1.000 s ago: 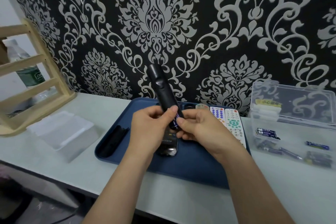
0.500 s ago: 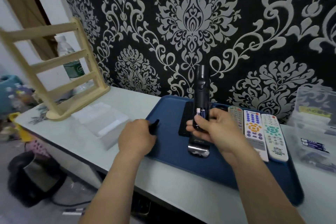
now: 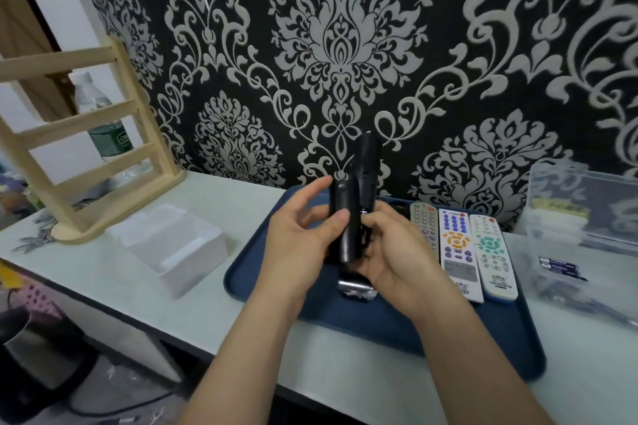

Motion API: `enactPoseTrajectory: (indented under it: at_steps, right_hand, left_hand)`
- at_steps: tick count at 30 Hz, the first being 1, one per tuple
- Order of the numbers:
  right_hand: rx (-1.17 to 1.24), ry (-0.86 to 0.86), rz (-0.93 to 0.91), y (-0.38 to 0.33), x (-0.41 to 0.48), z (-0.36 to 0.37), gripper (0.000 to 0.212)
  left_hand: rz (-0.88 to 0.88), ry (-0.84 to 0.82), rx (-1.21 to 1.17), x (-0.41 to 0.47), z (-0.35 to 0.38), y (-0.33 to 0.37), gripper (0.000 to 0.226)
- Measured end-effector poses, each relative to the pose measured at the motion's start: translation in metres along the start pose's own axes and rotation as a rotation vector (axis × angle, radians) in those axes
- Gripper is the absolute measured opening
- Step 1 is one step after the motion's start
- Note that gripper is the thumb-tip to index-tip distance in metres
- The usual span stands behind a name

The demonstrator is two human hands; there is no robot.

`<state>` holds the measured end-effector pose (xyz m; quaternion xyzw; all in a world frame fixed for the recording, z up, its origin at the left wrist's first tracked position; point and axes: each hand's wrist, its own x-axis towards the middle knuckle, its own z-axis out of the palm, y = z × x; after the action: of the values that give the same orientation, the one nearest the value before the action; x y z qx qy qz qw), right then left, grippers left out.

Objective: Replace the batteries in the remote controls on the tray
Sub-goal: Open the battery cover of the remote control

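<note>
1. Five remotes are seen: one black remote held upright above the far edge of the tray, one dark remote lying flat on the tray under the hands, and three light remotes laid side by side towards the tray's right edge
2. One black cover is held just beside the black remote, on its left; whether the two touch cannot be told
3. One clear box is set at the right edge of the worktop, with blue batteries inside; their number cannot be counted
4. The cover is pinched by the left hand: the thumb is pressed on its front, the forefinger stretched up behind it
5. The lower part of the black remote is gripped by the right hand, its fingers curled closely round it
</note>
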<state>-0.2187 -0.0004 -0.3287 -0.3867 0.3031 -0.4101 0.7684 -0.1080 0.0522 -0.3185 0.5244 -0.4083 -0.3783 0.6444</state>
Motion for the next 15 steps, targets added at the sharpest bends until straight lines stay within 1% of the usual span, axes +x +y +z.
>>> enactPoseTrajectory:
  at_steps: [2, 4, 6, 9, 12, 15]
  right_hand:
    - [0.036, 0.003, 0.006, 0.001, -0.001, -0.002, 0.027]
    - [0.025, -0.005, -0.021, 0.003, 0.0, -0.002, 0.034]
    - [-0.008, 0.002, -0.081, 0.004, -0.002, 0.0, 0.03]
    - [-0.022, 0.014, -0.129, 0.006, -0.002, 0.001, 0.026]
    - [-0.071, 0.03, -0.153, 0.005, -0.001, -0.001, 0.025]
    - [-0.167, 0.06, -0.177, 0.005, 0.0, -0.005, 0.024]
  left_hand:
    - [0.057, 0.031, 0.123, 0.0, 0.006, -0.004, 0.046]
    - [0.129, 0.076, 0.341, 0.0, 0.016, -0.007, 0.044]
    - [0.211, 0.112, 0.555, -0.002, 0.023, -0.01, 0.041]
    - [0.294, 0.178, 0.693, -0.004, 0.029, -0.01, 0.037]
    - [0.319, 0.188, 0.718, -0.005, 0.035, -0.011, 0.033]
    - [0.227, 0.182, 0.531, -0.002, 0.038, -0.014, 0.027]
